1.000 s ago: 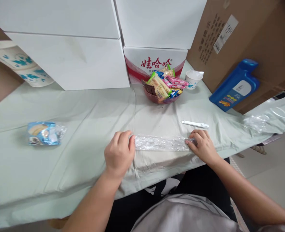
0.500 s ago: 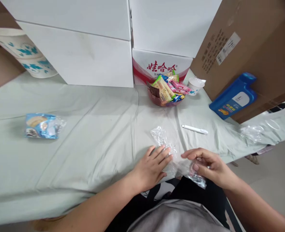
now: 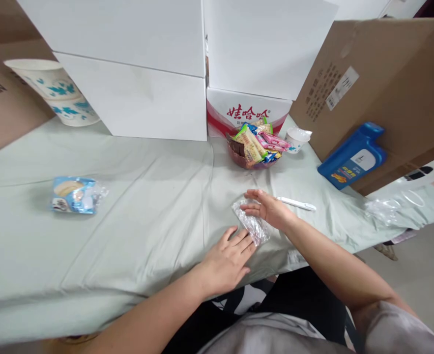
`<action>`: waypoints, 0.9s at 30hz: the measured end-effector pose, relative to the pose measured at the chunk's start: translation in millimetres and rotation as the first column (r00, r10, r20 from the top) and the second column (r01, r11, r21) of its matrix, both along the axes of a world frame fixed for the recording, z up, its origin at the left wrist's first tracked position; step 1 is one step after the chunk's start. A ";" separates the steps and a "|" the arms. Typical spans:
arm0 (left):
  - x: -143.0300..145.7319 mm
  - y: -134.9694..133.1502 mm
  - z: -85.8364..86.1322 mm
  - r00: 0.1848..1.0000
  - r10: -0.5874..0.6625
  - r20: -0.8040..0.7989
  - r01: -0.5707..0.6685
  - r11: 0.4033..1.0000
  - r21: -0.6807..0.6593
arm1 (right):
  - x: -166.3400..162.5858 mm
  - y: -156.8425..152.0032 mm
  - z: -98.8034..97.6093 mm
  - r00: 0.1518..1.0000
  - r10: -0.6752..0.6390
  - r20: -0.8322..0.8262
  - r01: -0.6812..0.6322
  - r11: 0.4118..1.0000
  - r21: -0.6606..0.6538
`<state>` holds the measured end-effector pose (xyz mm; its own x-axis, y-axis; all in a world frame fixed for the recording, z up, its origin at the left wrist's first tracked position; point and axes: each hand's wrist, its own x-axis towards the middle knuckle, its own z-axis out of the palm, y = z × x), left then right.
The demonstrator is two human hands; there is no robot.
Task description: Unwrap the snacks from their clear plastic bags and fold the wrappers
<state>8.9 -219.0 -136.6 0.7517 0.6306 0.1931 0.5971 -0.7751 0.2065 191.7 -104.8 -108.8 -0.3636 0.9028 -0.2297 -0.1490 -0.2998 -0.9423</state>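
A crinkled clear plastic bag [image 3: 256,230], folded over on itself, lies on the pale green cloth [image 3: 158,196] near the front edge. My left hand [image 3: 227,260] rests flat with fingers spread, its fingertips on the lower left edge of the plastic. From the right, my right hand [image 3: 266,209] reaches across the upper part of the plastic, fingers stretched out and touching or just above it. Behind my right hand lies a white utility knife [image 3: 297,203], partly hidden by the hand.
A bowl [image 3: 239,156] of wrapped snacks and a paper cup [image 3: 297,139] stand at the back, before white boxes [image 3: 135,93]. Right are a blue bottle [image 3: 353,155] and a cardboard box [image 3: 397,93]. Left are a blue snack packet [image 3: 74,195] and stacked paper cups [image 3: 60,93].
My right hand has let go of the plastic's near end and moved forward and left onto its upper part. The plastic is now folded over, shorter. My left hand stays nearly in place.
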 end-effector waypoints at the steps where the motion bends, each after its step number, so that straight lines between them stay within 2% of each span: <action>1: -0.1 0.0 -0.1 1.000 -0.002 0.010 0.002 1.000 0.004 | 3.1 -0.3 -0.1 0.998 -0.056 0.018 0.054 0.994 0.097; 3: -0.3 0.5 -0.1 0.999 -0.005 0.032 0.006 1.000 -0.003 | 13.1 -6.6 4.4 0.981 -0.163 0.101 0.116 0.925 0.361; 4: -0.2 0.8 -0.1 0.999 -0.007 0.043 0.007 1.000 -0.011 | 19.2 -12.7 7.7 0.970 -0.172 0.170 0.067 0.867 0.494; 5: -0.1 1.3 -0.1 0.999 -0.008 0.054 0.009 1.000 -0.021 | 25.2 -20.7 10.7 0.954 -0.138 0.266 -0.051 0.798 0.601; 6: 0.2 1.7 0.0 0.998 -0.006 0.067 0.009 0.999 -0.032 | 30.8 -29.8 12.4 0.920 -0.068 0.387 -0.226 0.713 0.663; 8: 0.8 2.4 0.3 0.994 0.003 0.111 0.003 0.999 -0.052 | 38.6 -48.9 10.4 0.750 0.063 0.659 -0.600 0.485 0.636; 9: 1.0 2.6 0.8 0.989 0.005 0.146 0.003 0.998 -0.056 | 40.5 -57.5 6.4 0.644 0.050 0.763 -0.718 0.385 0.580; 10: 1.1 2.9 1.6 0.981 0.010 0.191 0.001 0.998 -0.056 | 40.9 -64.5 0.9 0.552 -0.001 0.834 -0.790 0.320 0.523; 11: 0.9 3.1 2.7 0.968 0.017 0.251 -0.005 0.999 -0.050 | 40.2 -69.9 -5.4 0.480 -0.069 0.875 -0.830 0.286 0.478; 14: -2.0 4.8 8.1 0.880 0.061 0.470 -0.063 0.998 -0.011 | 33.4 -78.0 -21.8 0.367 -0.229 0.902 -0.872 0.254 0.419; 16: -5.7 7.6 11.6 0.821 0.107 0.560 -0.139 0.990 0.015 | 28.3 -82.0 -26.8 0.349 -0.299 0.888 -0.873 0.242 0.424; 18: -9.5 11.5 12.8 0.835 0.117 0.537 -0.168 0.985 0.047 | 25.7 -89.3 -27.2 0.361 -0.360 0.860 -0.854 0.243 0.460; 20: -12.1 15.4 10.9 0.899 0.087 0.430 -0.132 0.988 0.076 | 26.6 -99.6 -24.8 0.413 -0.386 0.825 -0.822 0.233 0.520; 23: -12.6 18.6 5.0 0.959 0.057 0.278 -0.080 0.994 0.072 | 33.1 -112.7 -17.5 0.546 -0.394 0.740 -0.735 0.199 0.648; 25: -11.8 18.9 2.6 0.970 0.061 0.233 -0.075 0.996 0.049 | 37.5 -113.7 -9.9 0.614 -0.388 0.687 -0.670 0.204 0.714; 27: -11.1 18.6 2.7 0.974 0.062 0.218 -0.070 0.997 0.027 | 38.8 -106.1 -1.2 0.654 -0.356 0.668 -0.630 0.233 0.741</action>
<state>-2.2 -200.4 -133.9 0.6464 0.6676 0.3693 0.5912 -0.7443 0.3107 230.5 -210.9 -110.0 -0.7103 0.5473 0.4427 0.4860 0.8362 -0.2540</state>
